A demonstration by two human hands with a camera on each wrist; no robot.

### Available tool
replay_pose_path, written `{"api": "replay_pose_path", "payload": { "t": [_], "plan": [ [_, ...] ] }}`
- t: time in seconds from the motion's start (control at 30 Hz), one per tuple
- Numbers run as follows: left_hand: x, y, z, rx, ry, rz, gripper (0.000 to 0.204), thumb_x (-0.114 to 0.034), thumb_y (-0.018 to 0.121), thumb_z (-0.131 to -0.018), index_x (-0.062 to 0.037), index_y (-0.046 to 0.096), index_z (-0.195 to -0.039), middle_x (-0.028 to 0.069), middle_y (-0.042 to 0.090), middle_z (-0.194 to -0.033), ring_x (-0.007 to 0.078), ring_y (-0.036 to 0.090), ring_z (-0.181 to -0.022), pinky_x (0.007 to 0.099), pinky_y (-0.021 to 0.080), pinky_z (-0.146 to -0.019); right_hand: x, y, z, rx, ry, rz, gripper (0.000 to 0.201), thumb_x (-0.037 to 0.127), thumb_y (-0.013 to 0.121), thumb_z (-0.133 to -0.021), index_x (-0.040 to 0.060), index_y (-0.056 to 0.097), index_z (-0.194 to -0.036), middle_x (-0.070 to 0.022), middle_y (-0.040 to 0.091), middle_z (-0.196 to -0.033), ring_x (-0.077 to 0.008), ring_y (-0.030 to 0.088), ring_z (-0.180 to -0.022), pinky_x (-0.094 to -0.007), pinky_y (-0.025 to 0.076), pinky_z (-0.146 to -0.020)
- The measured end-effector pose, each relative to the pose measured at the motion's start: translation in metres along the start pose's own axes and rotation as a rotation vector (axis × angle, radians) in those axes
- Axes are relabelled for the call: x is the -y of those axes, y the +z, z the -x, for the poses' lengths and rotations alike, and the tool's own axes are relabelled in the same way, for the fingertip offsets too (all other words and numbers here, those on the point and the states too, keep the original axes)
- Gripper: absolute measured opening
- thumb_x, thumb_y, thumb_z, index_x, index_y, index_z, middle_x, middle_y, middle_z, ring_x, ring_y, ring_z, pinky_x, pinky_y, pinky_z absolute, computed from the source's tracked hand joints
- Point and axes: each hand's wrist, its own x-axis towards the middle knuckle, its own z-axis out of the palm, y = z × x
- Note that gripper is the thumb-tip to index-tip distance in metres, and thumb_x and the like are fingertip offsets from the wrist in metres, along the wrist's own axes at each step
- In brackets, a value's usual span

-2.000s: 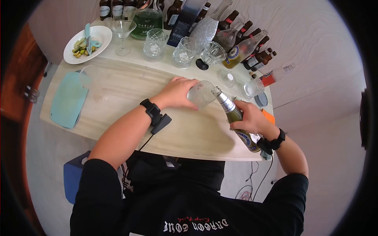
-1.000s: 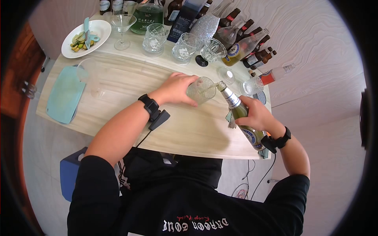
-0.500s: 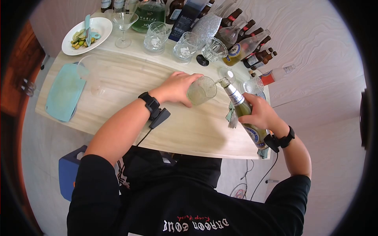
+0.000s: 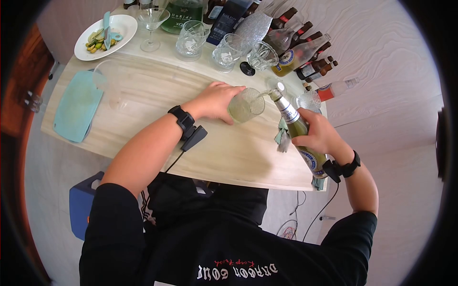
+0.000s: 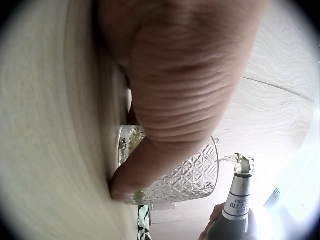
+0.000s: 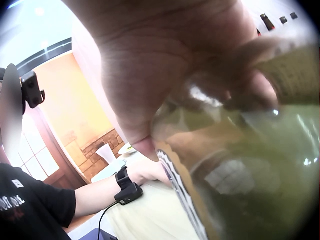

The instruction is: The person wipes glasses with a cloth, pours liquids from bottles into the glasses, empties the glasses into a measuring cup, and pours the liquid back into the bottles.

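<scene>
My left hand [image 4: 215,102] holds a clear, diamond-cut drinking glass [image 4: 247,106] on the wooden table, thumb on the near side of its wall. Pale yellow liquid stands in the glass. With my right hand [image 4: 318,132] I grip a green glass beer bottle [image 4: 292,115] round its body, its silver-foiled neck tilted toward the glass. In the left wrist view a thin stream runs from the bottle's mouth [image 5: 244,164] over the rim of the cut glass [image 5: 192,175]. The right wrist view shows the bottle's green body [image 6: 250,175] close beneath my palm.
Along the back stand a white plate [image 4: 125,41] of sliced fruit with tongs, a martini glass [image 4: 151,28], tumblers [image 4: 192,42] and several bottles [image 4: 286,62]. Left lies a turquoise cutting board [image 4: 78,107] beside a clear empty-looking vessel [image 4: 107,78]. A patterned cloth [image 4: 282,136] lies near the bottle.
The bottle has tilted and shifted slightly right, and a stream now leaves its mouth. Yellowish liquid has appeared and risen in the glass. The left hand keeps its hold.
</scene>
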Motion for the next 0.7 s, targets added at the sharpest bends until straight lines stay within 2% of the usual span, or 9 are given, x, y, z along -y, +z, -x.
{"api": "replay_pose_path", "payload": {
  "t": [0.7],
  "plan": [
    [0.0014,0.0021,-0.0013,-0.001,0.002,0.014,0.107,-0.030,0.088,-0.054,-0.0058,0.042,-0.148,0.0156,0.063,-0.129,0.0319,0.054,-0.124,0.0408,0.031,-0.112,0.0003,-0.0024,0.0016,0.006,0.008,0.020,0.053,0.032,0.075,-0.062,-0.0012,0.060,-0.101,-0.0243,0.064,-0.088,-0.0441,0.061,-0.083,-0.0464,0.049,-0.076]
  ]
}}
